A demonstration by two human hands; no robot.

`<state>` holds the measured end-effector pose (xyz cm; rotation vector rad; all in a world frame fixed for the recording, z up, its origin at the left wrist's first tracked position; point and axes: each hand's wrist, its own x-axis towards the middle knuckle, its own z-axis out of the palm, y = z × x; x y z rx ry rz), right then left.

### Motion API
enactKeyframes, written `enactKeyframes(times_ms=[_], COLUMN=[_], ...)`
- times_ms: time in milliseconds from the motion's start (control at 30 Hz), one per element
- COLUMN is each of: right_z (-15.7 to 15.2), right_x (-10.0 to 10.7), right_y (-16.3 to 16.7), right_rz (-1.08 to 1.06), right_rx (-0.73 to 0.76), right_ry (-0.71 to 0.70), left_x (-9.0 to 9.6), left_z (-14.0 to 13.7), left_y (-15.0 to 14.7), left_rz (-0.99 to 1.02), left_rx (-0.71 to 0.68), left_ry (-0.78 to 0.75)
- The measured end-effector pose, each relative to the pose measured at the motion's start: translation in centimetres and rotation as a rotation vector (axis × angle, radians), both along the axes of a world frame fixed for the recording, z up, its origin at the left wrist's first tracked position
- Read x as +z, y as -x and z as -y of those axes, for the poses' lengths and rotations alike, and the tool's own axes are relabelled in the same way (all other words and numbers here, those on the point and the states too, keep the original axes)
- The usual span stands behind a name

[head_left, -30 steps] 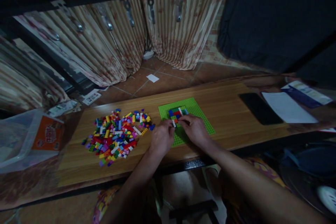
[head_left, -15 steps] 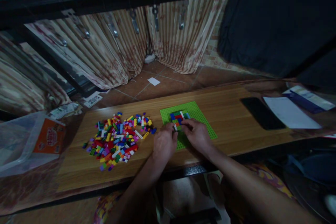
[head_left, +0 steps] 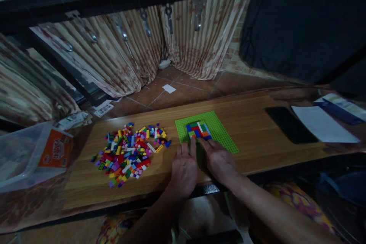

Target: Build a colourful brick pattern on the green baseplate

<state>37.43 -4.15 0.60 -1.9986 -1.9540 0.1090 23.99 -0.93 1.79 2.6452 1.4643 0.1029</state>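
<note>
A patch of red, blue, green, white and orange toy bricks (head_left: 198,130) is joined together on the green baseplate (head_left: 224,135). My left hand (head_left: 184,167) lies open over the plate's near left edge, its fingers stretched toward the bricks. My right hand (head_left: 221,162) rests beside it on the near side of the plate, fingers extended and their tips close to the patch's near edge. Nothing shows in either hand. Part of the plate's near edge is hidden beneath the hands.
A pile of loose coloured bricks (head_left: 126,154) spreads on the wooden table (head_left: 85,183) to the left. Beyond it stands a clear plastic box (head_left: 28,160) with an orange label. At right lie a flat black object (head_left: 290,125) and a white paper (head_left: 324,124).
Both hands have drawn back toward me from the brick patch, and their pinching fingers have straightened. More of the patch is now uncovered. The view has shifted slightly.
</note>
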Motion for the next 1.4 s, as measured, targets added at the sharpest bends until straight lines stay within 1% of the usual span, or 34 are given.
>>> enactKeyframes(times_ms=[200, 400, 533, 667, 800, 933, 1000, 1100, 1200, 1300, 1400], right_z=[-0.3, -0.4, -0.5, -0.8, -1.1, -1.3, -1.0, 0.2, 2.0, 3.6, 4.5], right_x=[-0.2, 0.1, 0.0, -0.2, -0.5, -0.6, -0.7, -1.2, -2.1, -3.1, -3.9], right_y=[0.8, 1.4, 1.3, 1.2, 1.1, 1.2, 1.1, -0.2, -3.0, -6.2, -8.6], right_rz=[0.134, 0.243, 0.268, 0.257, 0.175, 0.062, -0.015, -0.117, -0.092, -0.006, 0.06], right_rx=[0.016, 0.04, 0.071, 0.085, 0.081, 0.048, 0.036, 0.008, -0.032, -0.081, -0.082], right_ry=[-0.01, 0.031, 0.057, 0.065, 0.08, 0.073, 0.047, -0.014, -0.062, -0.074, -0.102], left_x=[-0.3, -1.0, -1.4, -1.8, -2.0, -1.7, -1.5, -1.8, -2.5, -2.9, -2.6], left_z=[0.1, 0.0, -0.2, -0.5, -0.6, -0.4, 0.0, 1.1, 2.7, 4.4, 5.7], left_y=[-0.7, -1.5, -1.8, -1.8, -1.7, -1.4, -0.8, 0.5, 2.1, 3.1, 3.2], left_rz=[-0.056, -0.121, -0.124, -0.092, -0.047, 0.055, 0.132, 0.225, 0.284, 0.312, 0.291], left_rx=[-0.028, -0.042, -0.063, -0.085, -0.051, -0.007, 0.043, 0.14, 0.207, 0.209, 0.198], left_ry=[-0.085, -0.152, -0.186, -0.197, -0.167, -0.092, -0.04, 0.034, 0.067, 0.087, 0.093])
